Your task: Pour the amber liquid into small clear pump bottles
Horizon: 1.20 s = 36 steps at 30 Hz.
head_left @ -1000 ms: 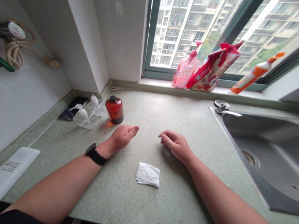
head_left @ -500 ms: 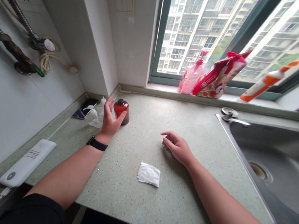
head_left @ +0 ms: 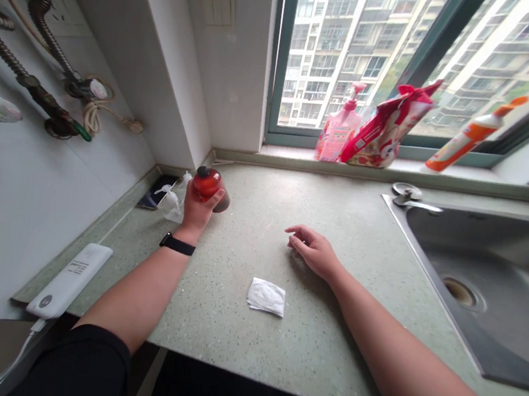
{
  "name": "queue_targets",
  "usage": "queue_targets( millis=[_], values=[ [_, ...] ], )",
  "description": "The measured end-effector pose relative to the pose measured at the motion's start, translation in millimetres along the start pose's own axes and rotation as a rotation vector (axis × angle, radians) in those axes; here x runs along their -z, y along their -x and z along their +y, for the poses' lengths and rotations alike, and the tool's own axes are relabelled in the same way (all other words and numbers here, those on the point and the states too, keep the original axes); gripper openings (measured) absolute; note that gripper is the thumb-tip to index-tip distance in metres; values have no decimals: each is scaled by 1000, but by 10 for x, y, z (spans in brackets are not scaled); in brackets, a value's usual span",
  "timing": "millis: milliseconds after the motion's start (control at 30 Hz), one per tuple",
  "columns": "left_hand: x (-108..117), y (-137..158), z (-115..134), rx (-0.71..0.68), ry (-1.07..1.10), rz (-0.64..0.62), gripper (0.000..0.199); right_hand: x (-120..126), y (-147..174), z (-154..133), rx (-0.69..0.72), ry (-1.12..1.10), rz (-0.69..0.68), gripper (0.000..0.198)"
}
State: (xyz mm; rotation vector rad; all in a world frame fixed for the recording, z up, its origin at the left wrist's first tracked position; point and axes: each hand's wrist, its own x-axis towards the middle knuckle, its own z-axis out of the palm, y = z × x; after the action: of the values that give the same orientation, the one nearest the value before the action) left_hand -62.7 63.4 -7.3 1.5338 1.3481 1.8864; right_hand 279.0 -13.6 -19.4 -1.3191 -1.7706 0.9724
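Note:
My left hand [head_left: 198, 213] is closed round a reddish-brown bottle [head_left: 207, 184] with a black cap. The bottle leans to the left, and my thumb lies across its near side. Just left of that hand are small clear pump bottles [head_left: 173, 203] with white tops, partly hidden by it. My right hand [head_left: 312, 250] is over the middle of the counter, fingers loosely bent and apart, holding nothing. Nearer to me, a folded white tissue [head_left: 266, 296] lies flat on the counter.
A dark flat device [head_left: 152, 199] lies in the left corner. A white power bank [head_left: 70, 280] with a cable sits on the counter's left edge. At right is a steel sink [head_left: 431, 289]. On the sill stand a pink pump bottle [head_left: 338, 133], a red bag [head_left: 381, 132] and an orange-white bottle [head_left: 464, 145].
My left hand has closed round the red bottle, which was upright and now leans left. The right hand keeps its place above the counter. The view has shifted slightly.

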Motion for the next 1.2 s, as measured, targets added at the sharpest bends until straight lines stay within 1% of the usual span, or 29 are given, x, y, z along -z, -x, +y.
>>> queue_targets(
  millis=[100,167,233,300,367,433,500,533,633,700,800,933,1000,1100,1200],
  values=[
    [5,-29,213,-48,58,-30,74,-30,14,-21,7,-25,14,32],
    [-33,-35,372,-58,89,-89,73,-26,5,-74,14,-80,41,35],
    [-114,-17,525,-52,90,-169,73,24,-36,-191,39,-160,103,39],
    [-239,37,662,-19,107,-269,78,124,-111,-394,96,-230,200,42],
    [-396,134,776,10,137,-363,77,253,-200,-672,174,-247,282,46],
    [-561,266,868,6,160,-376,76,374,-272,-983,264,-200,368,47],
    [-709,413,935,8,154,-408,77,453,-301,-1264,341,-105,433,47],
    [-769,484,957,6,143,-411,77,471,-296,-1376,359,-37,445,47],
    [-892,660,968,-25,99,-471,79,447,-229,-1555,327,298,424,39],
    [-933,738,930,-57,87,-508,78,394,-181,-1563,267,478,361,30],
    [-959,807,836,-97,74,-544,76,326,-162,-1500,160,647,276,23],
    [-961,848,749,-130,44,-545,76,310,-210,-1436,12,781,229,26],
    [-955,854,742,-131,33,-544,76,319,-238,-1426,-16,813,208,29],
    [-943,852,751,-107,23,-551,75,330,-267,-1413,13,843,152,27],
    [-934,844,750,-69,29,-565,74,347,-280,-1388,94,838,103,20]
  ],
)
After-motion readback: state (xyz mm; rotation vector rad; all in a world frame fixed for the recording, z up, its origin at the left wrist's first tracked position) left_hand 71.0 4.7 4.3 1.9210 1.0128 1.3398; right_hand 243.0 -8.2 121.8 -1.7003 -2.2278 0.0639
